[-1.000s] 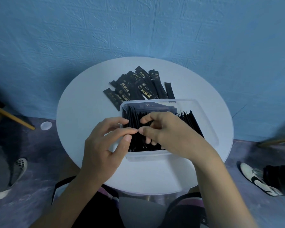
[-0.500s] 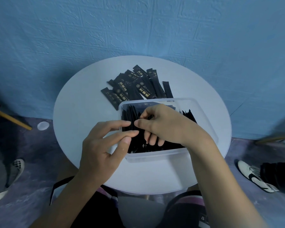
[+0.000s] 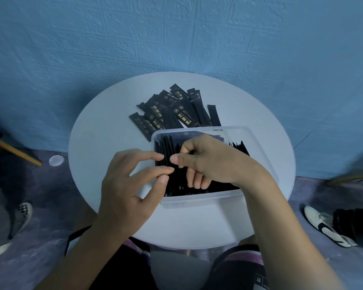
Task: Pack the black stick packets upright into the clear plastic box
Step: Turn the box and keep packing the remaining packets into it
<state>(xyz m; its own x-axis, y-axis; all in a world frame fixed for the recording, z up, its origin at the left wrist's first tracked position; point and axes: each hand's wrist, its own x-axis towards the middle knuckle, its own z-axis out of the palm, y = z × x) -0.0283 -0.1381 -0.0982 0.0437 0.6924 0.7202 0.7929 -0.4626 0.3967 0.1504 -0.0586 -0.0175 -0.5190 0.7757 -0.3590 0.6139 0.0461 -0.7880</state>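
Observation:
A clear plastic box (image 3: 197, 200) stands on the round white table (image 3: 105, 139), packed with upright black stick packets (image 3: 168, 147). A loose pile of black packets (image 3: 176, 109) lies flat just behind the box. My left hand (image 3: 130, 185) is at the box's left end, its straight fingertips reaching over the rim to touch the upright packets. My right hand (image 3: 214, 162) is inside the box, its fingers curled down around a bunch of the upright packets and its thumb pointing toward the left fingertips. It hides the middle of the row.
The blue wall rises right behind the table. On the floor are a shoe at the left (image 3: 23, 210), a shoe at the right (image 3: 323, 225), a small white disc (image 3: 56, 160) and a wooden stick (image 3: 13, 151). My knees are under the table's near edge.
My right hand has slid a little farther into the box and toward its left end among the packets. My left hand has stayed at the box's left rim.

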